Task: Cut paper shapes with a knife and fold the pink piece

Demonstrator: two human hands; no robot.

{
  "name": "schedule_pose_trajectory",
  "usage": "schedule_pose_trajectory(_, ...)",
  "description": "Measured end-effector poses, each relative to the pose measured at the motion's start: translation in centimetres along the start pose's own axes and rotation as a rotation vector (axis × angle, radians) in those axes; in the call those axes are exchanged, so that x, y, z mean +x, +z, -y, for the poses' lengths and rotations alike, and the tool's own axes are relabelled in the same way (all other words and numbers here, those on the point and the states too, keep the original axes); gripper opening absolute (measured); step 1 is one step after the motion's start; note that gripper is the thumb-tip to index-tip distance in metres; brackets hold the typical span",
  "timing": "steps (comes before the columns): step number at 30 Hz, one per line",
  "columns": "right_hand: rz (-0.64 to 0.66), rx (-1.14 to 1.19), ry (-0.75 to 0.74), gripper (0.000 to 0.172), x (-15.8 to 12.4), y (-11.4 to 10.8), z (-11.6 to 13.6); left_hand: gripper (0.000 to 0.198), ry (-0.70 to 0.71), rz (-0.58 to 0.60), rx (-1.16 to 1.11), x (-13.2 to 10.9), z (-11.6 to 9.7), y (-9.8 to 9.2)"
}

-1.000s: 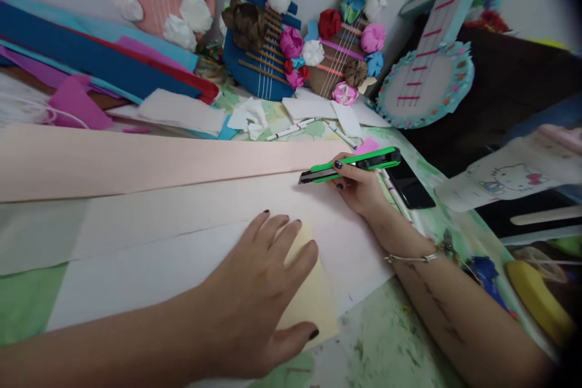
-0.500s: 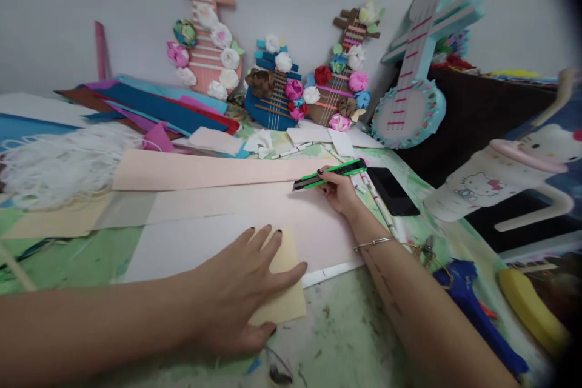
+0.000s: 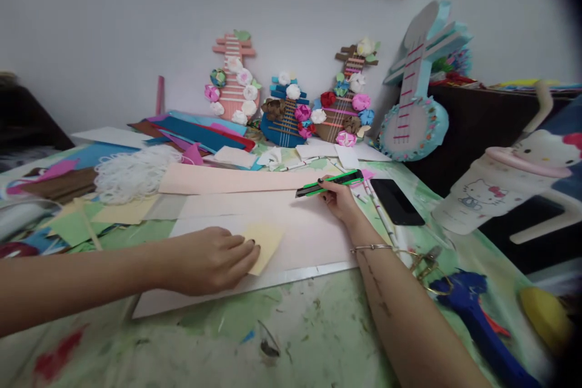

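Note:
My right hand (image 3: 340,199) is closed round a green and black utility knife (image 3: 330,183), its blade end pointing left over a pale pink sheet (image 3: 300,227). My left hand (image 3: 209,259) rests palm down on the sheet with fingers together, their tips pressing the edge of a small yellow paper piece (image 3: 266,242). A longer peach strip (image 3: 236,179) lies just behind the pink sheet. A thin bracelet shows on my right wrist.
A black phone (image 3: 396,201) and pens lie right of the knife. Paper guitars with flowers (image 3: 291,112) lean on the back wall, beside a large teal guitar (image 3: 411,121). White stringy fluff (image 3: 130,173), stacked coloured sheets (image 3: 200,133), a cartoon-cat cup (image 3: 486,191) and a blue glue gun (image 3: 473,309) surround the paint-stained table.
The view has tilted up and back, showing more wall. My left hand has slid left off most of the yellow piece, fingers drawn together. The right hand still holds the knife in place.

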State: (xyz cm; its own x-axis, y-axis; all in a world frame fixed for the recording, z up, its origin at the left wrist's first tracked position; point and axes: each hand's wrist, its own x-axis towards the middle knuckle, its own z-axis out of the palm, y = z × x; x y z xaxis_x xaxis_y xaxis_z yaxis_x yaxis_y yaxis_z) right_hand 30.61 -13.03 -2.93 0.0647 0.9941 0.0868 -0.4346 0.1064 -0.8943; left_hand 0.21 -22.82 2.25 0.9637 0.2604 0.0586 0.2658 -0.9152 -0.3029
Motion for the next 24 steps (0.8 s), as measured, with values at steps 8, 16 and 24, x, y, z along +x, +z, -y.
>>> schedule_pose_trajectory(8,0.012,0.030,0.017,0.024,0.4,-0.2,0.0,0.050,-0.335,0.011,0.097,-6.0,3.9,0.7)
schedule_pose_trajectory(16,-0.010,0.078,0.044,0.023,0.2,-0.1,0.1,0.042,-0.165,0.093,-0.101,-2.3,0.7,1.0)
schedule_pose_trajectory(24,-0.026,0.129,0.040,0.021,0.1,-0.2,0.4,0.045,0.075,0.129,-0.083,3.4,0.1,0.3)
